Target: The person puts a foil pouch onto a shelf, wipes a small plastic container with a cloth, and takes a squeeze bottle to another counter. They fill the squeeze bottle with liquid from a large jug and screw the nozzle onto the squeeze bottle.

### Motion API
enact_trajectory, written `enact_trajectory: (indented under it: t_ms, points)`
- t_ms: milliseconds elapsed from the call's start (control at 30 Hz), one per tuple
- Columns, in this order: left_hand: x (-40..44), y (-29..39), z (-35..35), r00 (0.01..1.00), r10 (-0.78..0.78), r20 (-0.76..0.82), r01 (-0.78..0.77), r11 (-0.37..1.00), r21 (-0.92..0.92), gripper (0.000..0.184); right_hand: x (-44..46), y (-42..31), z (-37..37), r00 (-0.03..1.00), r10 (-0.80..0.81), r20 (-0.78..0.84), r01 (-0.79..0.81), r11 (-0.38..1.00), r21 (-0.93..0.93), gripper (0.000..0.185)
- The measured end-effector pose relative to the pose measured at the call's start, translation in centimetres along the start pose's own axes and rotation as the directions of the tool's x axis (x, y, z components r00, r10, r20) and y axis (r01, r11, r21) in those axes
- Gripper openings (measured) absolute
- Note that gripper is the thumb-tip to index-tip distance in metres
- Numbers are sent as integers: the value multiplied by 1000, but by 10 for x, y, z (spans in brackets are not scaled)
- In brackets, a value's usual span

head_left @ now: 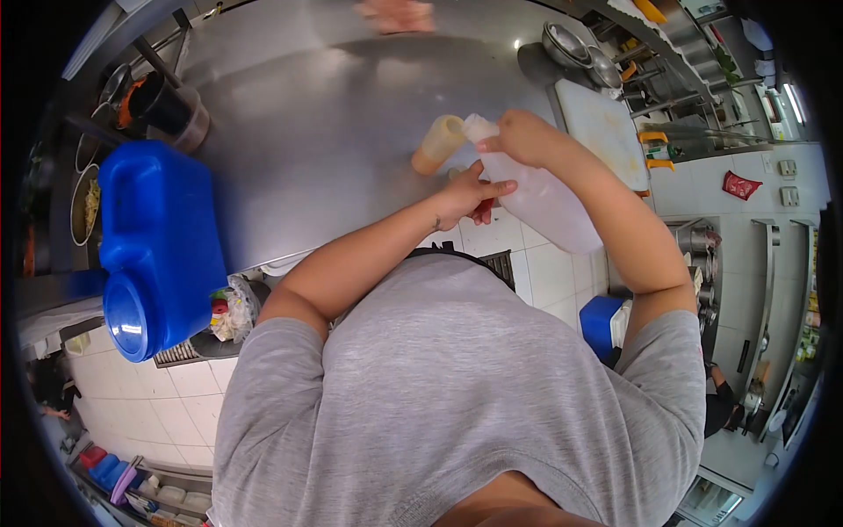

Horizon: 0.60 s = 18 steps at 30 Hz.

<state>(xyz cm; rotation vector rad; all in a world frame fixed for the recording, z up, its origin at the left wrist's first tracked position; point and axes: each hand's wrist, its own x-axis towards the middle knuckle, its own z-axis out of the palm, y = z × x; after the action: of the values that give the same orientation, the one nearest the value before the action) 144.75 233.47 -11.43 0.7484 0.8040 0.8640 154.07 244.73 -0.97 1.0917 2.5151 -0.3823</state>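
White jug [553,211] is the landmark: translucent, tilted, held up in front of the gray shirt [492,351], its wide end nearer the torso. Right hand [527,139] is wrapped round the jug's neck end, fingers curled, gripping it. Left hand [464,195] is just left of the jug, thumb stretched out against its side, other fingers bent below; something red [485,206] shows by those fingers, can't tell if they pinch it.

Squeeze bottle [436,147], orange in its lower part, stands on the steel table [307,132] just left of the jug's mouth, top open; can't tell if the two rims touch.

Well left of the jug: big blue canister [167,228] with a round blue cap [130,314], dark pot [162,105] beyond it. Right of the jug and a bit beyond: white cutting board [597,123], with metal bowls [569,46] past it. Far beyond the jug, at the table's far side, a blurred pinkish thing [395,16], unclear what. Below and right of the jug, blue-and-white box [601,325]; farther right, red packet [742,185] against pale tiles.
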Motion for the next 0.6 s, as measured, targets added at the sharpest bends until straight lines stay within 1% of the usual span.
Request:
enact_trajectory:
  t_ms: [100,200,300,400,600]
  points:
    - [3,-1,-1,1000,-6,20,7,999,-34,63,-3,-6,-7,1000,15,-3,-15,1000,-22,60]
    - [4,0,-1,999,10,38,-8,999,-53,62,-9,-17,-15,993,118,-2,-117,992,43,59]
    - [3,1,0,999,12,51,-8,997,-76,61,-10,-21,-20,989,145,33,-147,986,72,59]
    - [3,0,2,998,14,58,-8,995,-98,60,-12,-28,-25,984,168,63,-171,984,44,60]
    - [7,-4,-1,997,15,74,-7,994,-112,57,-12,-34,-29,984,158,77,-159,987,13,59]
